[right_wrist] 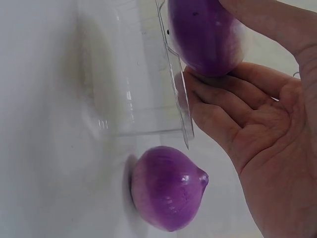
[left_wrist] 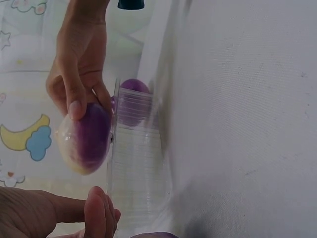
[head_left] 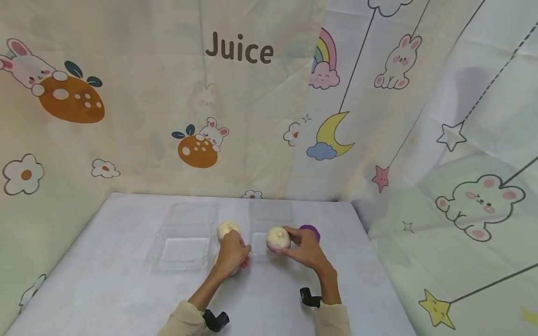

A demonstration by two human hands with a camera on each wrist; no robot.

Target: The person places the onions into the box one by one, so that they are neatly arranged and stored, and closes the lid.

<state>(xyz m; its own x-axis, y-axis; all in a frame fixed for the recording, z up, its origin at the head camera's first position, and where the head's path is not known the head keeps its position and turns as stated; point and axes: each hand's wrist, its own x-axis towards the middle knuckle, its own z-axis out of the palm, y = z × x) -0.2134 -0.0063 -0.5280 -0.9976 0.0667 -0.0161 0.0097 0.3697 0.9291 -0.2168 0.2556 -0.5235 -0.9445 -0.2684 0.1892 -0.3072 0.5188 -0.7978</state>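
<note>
Over the clear plastic box point(head_left: 261, 247) on the right, my right hand point(head_left: 308, 249) holds a purple-and-white onion point(head_left: 278, 239) between thumb and fingers. The onion's purple side faces down in the right wrist view. My left hand point(head_left: 232, 254) is at the box's left rim, its fingertips point(left_wrist: 99, 210) pinching the edge, though the grip is partly hidden. Beside and behind that hand lie a pale onion point(head_left: 228, 227) and another onion point(head_left: 217, 259), mostly covered. A purple onion point(right_wrist: 168, 188) rests on the table just right of the box.
A second clear plastic box point(head_left: 185, 249) with its lid point(head_left: 193, 213) folded back lies on the left of the white table point(head_left: 105, 284). The right box's lid point(head_left: 271, 211) lies back too. Printed cloth point(head_left: 147, 93) hangs behind and at the sides.
</note>
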